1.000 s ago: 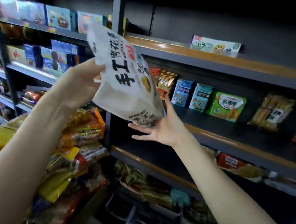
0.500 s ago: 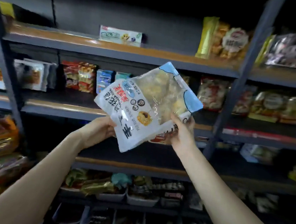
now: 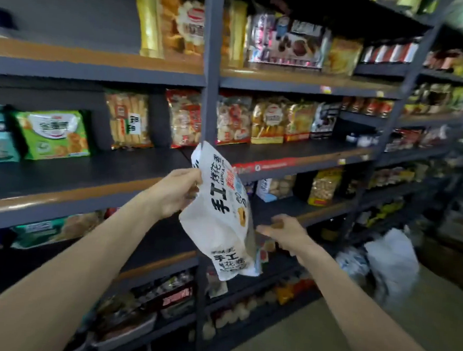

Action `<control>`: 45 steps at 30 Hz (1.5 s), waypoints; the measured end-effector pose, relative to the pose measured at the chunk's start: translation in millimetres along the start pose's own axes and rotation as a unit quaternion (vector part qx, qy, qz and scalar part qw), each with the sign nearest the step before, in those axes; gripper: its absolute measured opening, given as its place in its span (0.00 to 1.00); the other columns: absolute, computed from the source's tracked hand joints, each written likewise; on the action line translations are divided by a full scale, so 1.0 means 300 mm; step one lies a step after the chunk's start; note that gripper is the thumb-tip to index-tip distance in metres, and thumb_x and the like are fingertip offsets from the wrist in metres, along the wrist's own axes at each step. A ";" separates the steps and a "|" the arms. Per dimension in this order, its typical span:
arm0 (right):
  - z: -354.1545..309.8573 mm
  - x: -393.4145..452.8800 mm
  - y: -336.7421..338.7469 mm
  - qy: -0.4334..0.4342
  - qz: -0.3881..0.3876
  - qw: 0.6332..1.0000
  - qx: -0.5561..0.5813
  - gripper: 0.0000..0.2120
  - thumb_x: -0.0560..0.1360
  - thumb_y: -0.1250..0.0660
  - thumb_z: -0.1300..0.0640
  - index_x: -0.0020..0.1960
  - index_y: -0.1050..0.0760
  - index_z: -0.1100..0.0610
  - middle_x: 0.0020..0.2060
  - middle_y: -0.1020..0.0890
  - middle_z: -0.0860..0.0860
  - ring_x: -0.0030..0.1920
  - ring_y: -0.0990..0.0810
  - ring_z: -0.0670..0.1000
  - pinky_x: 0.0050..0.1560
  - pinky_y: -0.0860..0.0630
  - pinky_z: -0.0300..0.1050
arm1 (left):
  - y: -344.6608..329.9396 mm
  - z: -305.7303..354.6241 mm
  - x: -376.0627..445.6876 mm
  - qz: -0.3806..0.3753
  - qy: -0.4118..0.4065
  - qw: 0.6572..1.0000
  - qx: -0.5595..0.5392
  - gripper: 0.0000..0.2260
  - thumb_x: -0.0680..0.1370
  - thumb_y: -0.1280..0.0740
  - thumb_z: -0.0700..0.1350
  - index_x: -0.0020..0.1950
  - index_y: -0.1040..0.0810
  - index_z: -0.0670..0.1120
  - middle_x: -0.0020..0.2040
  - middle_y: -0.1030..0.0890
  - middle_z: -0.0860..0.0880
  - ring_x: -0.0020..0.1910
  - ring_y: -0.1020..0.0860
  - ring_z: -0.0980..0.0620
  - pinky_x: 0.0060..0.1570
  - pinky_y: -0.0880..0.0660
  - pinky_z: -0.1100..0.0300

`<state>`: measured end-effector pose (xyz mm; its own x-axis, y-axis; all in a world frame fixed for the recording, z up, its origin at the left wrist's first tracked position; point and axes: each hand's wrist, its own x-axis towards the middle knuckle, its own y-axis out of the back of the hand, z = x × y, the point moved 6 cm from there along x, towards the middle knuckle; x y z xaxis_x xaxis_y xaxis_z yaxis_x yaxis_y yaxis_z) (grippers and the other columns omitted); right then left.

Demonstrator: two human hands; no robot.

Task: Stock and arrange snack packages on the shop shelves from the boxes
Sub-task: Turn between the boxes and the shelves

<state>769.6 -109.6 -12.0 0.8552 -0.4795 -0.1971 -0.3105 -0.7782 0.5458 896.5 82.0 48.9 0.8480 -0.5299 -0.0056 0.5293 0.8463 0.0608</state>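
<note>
A white snack bag (image 3: 222,215) with black characters hangs upright in front of the shelf post. My left hand (image 3: 175,192) grips its upper left edge. To the right of the bag is my right hand (image 3: 284,231), just behind its lower side, fingers loosely curled; whether it touches the bag is unclear. The dark shelf (image 3: 93,174) behind my left hand carries a green packet (image 3: 53,134) and cracker bags (image 3: 128,120) at its back.
A grey upright post (image 3: 212,64) divides the shelf bays. Shelves right of it carry several snack bags (image 3: 268,120). White plastic bags (image 3: 391,260) lie on the floor at the right. Lower shelves hold trays of packets (image 3: 172,300).
The view swung right along the shelves. The bag turned from tilted flat to hanging upright. My right hand came off its lower edge and now sits beside it.
</note>
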 end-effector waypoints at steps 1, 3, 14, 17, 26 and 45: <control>-0.001 0.024 0.074 0.030 0.025 0.999 0.019 0.32 0.74 0.31 0.49 0.73 0.38 0.58 0.70 0.33 0.55 0.67 0.31 0.55 0.61 0.28 0.50 | -0.066 0.000 0.044 -0.029 -0.001 0.999 0.022 0.06 0.72 0.42 0.34 0.41 0.26 0.42 0.42 0.25 0.44 0.41 0.29 0.48 0.39 0.30 0.60; 0.007 0.076 0.192 0.069 0.032 0.996 0.052 0.35 0.73 0.30 0.50 0.74 0.42 0.53 0.70 0.35 0.52 0.68 0.32 0.54 0.62 0.27 0.51 | -0.194 0.007 0.125 -0.099 -0.021 0.992 0.080 0.06 0.70 0.42 0.35 0.41 0.26 0.42 0.40 0.26 0.45 0.41 0.28 0.49 0.43 0.31 0.58; 0.434 0.515 0.382 -0.081 -0.055 0.987 0.128 0.14 0.75 0.32 0.60 0.59 0.23 0.63 0.47 0.17 0.55 0.43 0.18 0.52 0.43 0.18 0.45 | -0.776 -0.137 0.597 -0.378 -0.198 0.727 0.538 0.16 0.78 0.40 0.37 0.32 0.38 0.48 0.33 0.36 0.50 0.33 0.37 0.51 0.39 0.38 0.56; 0.539 0.653 0.473 -0.099 0.076 0.960 0.249 0.07 0.76 0.33 0.63 0.53 0.22 0.64 0.51 0.18 0.59 0.48 0.18 0.56 0.47 0.20 0.48 | -0.902 -0.129 0.711 -0.309 -0.240 0.736 0.553 0.11 0.78 0.39 0.40 0.35 0.33 0.47 0.36 0.31 0.50 0.38 0.32 0.49 0.42 0.34 0.53; 0.703 1.111 0.909 -0.056 0.205 0.946 0.245 0.11 0.76 0.38 0.68 0.36 0.30 0.59 0.32 0.28 0.58 0.32 0.28 0.53 0.40 0.26 0.45 | -1.039 -0.530 0.937 0.007 0.082 0.975 0.208 0.36 0.74 0.32 0.57 0.75 0.45 0.46 0.71 0.37 0.43 0.68 0.34 0.45 0.59 0.29 0.54; 0.738 1.560 0.921 -0.004 -0.131 0.808 0.574 0.08 0.79 0.42 0.67 0.43 0.29 0.60 0.42 0.19 0.54 0.46 0.19 0.48 0.51 0.22 0.44 | -1.282 -0.420 1.190 0.246 -0.126 0.934 0.225 0.19 0.74 0.29 0.40 0.53 0.31 0.61 0.58 0.28 0.60 0.62 0.29 0.54 0.61 0.31 0.58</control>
<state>992.2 -638.7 -133.7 0.9529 -0.2358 -0.1905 -0.3029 -0.7147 -0.6304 999.1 -425.8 -102.2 0.9220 -0.1262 0.3660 -0.0373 0.9120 0.4086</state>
